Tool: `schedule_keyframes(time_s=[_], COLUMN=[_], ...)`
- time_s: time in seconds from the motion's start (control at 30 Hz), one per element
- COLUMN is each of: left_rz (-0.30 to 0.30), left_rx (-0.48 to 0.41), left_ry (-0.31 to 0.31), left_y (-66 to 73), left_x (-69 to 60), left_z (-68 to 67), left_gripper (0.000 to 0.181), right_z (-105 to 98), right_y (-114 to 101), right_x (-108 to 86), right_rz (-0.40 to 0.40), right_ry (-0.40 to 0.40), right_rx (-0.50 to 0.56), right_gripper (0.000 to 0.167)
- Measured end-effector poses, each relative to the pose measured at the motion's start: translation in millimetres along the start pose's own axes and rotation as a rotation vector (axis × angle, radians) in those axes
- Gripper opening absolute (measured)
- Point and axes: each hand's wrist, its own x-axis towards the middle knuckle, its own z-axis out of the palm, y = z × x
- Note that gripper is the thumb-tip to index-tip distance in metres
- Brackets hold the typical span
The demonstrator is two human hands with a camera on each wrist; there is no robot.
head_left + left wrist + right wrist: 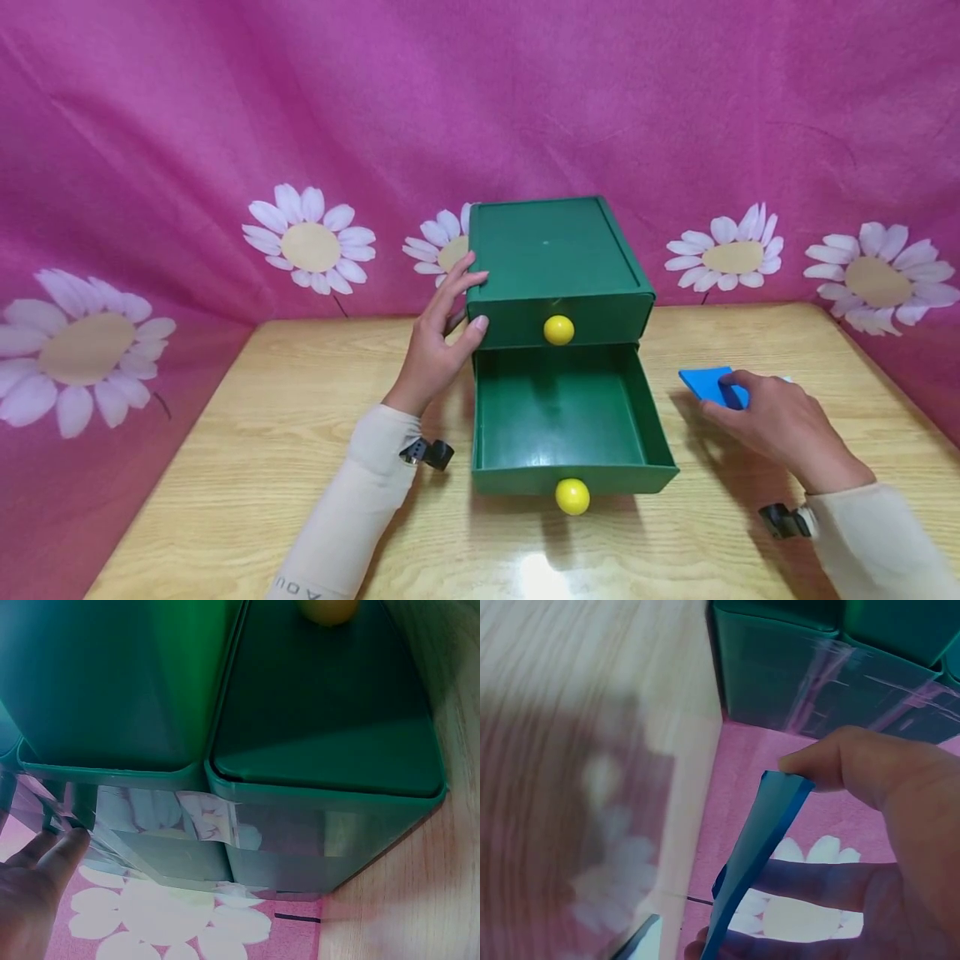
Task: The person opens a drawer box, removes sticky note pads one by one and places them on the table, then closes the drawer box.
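Observation:
A green drawer cabinet (551, 250) with yellow knobs stands on the wooden table. Its middle drawer (558, 408) is pulled out, and nothing lies in the part that shows. My left hand (438, 342) rests against the cabinet's upper left side, fingers extended toward the top edge and thumb at the front corner. To the right of the cabinet, my right hand (780, 421) pinches a blue folded sheet (757, 847), paper-like, between thumb and fingers. The sheet is held above the table; part of it is hidden by the hand in the head view.
Another thin blue-edged piece (637, 937) lies on the table beyond the right hand. The lower drawer (322, 697) of the cabinet is closed. A pink cloth (480, 100) with white flowers hangs behind and beside the wooden table (300, 417).

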Motion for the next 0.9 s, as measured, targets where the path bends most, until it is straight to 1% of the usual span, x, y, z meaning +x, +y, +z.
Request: schedule_keyframes(time_s=[0.23, 0.47, 0.73, 0.9], left_rz=[-0.005, 0.004, 0.011, 0.005], left_rx=[0.001, 0.006, 0.009, 0.007], left_ry=[0.0, 0.0, 0.0, -0.001], left_y=[0.3, 0.5, -0.1, -0.2], left_x=[-0.1, 0.1, 0.3, 0.4], left_z=[0.2, 0.2, 0.2, -0.1], left_gripper=[0.048, 0.048, 0.047, 0.048], right_z=[5, 10, 12, 14], right_y=[1, 5, 7, 8], right_x=[2.4, 5.7, 9.4, 9.6], right_rz=[0.022, 0.012, 0.043, 0.039], right_ry=[-0.044, -0.029, -0.086, -0.089], right_rx=[-0.031, -0.047, -0.067, -0.067], right_gripper=[0.077, 0.076, 0.076, 0.075])
